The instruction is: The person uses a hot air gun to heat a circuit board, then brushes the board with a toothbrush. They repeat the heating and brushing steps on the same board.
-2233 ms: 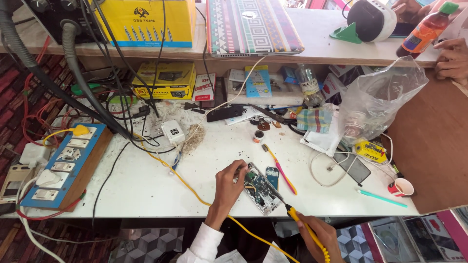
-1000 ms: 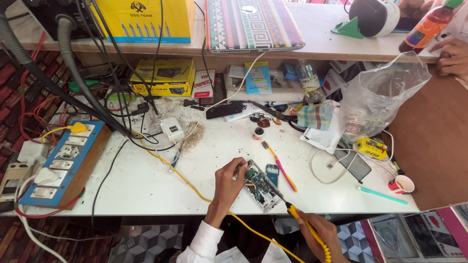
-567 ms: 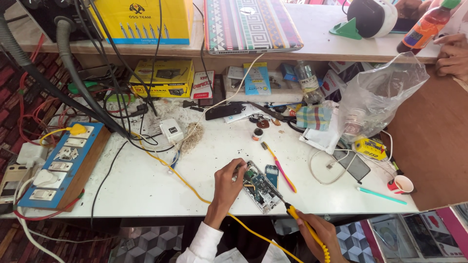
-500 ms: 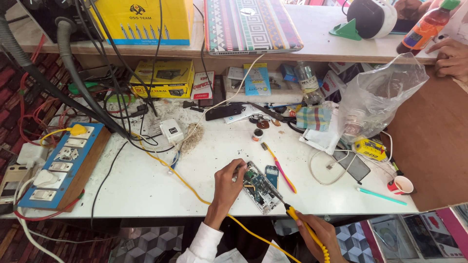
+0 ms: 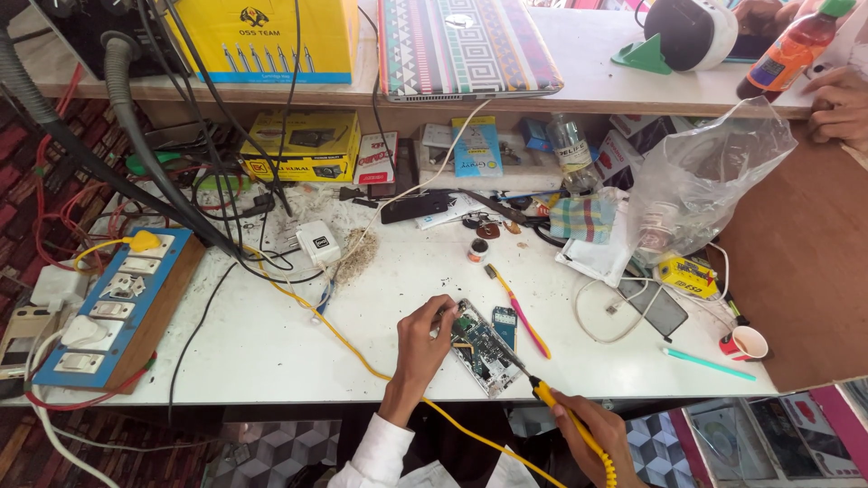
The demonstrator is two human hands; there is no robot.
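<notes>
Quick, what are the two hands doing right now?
Left hand: fingers pressed on the opened phone, holding it down on the table.
Right hand: closed around the yellow-handled soldering iron, tip on the phone.

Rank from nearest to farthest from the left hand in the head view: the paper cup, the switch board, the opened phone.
1. Opened phone: under the left hand fingers.
2. Switch board: far left of table.
3. Paper cup: far right edge.

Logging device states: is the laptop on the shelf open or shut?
Shut: the laptop lies flat, its patterned lid facing up.
</notes>
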